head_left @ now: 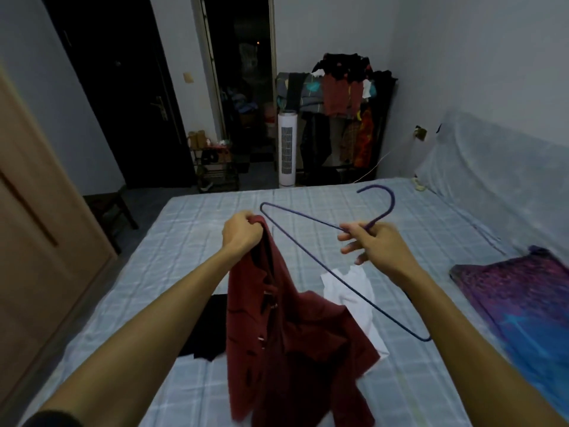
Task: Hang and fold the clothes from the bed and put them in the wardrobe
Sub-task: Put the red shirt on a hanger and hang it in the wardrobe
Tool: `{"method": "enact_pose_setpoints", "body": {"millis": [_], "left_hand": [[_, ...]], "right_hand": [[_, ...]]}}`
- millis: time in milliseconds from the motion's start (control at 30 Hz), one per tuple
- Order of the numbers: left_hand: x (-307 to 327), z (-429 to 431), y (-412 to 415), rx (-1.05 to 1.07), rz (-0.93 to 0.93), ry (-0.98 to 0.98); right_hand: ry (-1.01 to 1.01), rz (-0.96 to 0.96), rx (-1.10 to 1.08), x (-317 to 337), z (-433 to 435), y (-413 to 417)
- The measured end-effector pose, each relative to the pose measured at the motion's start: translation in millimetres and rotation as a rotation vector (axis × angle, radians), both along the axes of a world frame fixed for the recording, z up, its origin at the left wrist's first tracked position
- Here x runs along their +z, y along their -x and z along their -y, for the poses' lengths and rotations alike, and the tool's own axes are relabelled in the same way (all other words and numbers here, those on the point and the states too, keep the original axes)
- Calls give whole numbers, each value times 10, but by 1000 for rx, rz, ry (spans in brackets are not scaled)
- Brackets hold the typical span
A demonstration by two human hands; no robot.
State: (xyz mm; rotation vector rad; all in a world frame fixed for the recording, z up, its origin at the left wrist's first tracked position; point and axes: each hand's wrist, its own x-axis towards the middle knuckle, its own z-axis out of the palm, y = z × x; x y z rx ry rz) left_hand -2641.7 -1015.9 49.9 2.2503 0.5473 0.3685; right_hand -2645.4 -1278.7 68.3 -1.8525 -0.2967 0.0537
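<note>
Head view: a red shirt (286,328) is pinched by the left grip (243,232), a purple hanger (308,248) by the right grip (366,241); hanging is judged barely begun, with a white garment (354,291) left below on the bed (191,241).

Hanger (311,257): thin wire, purple coating, smooth, faint sheen.
Dark red shirt (286,340): woven cloth, matt, soft folds, small buttons down the front.
Bed sheet (191,241): pale blue checked cloth, matt, lightly creased.
White garment (354,291): thin matt cloth.
Black garment (212,328): matt cloth.
Purple and blue textile (517,300), near right: speckled print, slight sheen.
Wardrobe (40,211), left: light wood-look panel, smooth, matt.
Tower fan (287,149), far: white plastic, smooth.
</note>
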Motion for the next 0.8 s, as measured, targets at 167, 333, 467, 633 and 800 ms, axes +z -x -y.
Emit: {"method": "enact_pose_setpoints", "body": {"millis": [167, 333, 467, 633, 800], "left_hand": [[21, -155, 13, 61, 24, -47], [2, -311, -26, 33, 20, 17], [-69, -430, 32, 17, 110, 66], [-84, -244, -2, -96, 198, -76], [-36, -288, -20, -16, 217, -82]], "right_hand": [[-119, -92, 46, 10, 98, 79], [-126, -191, 102, -59, 104, 64], [-52, -244, 112, -187, 56, 111], [-118, -217, 39, -263, -252, 153], [-113, -238, 148, -161, -334, 155]]}}
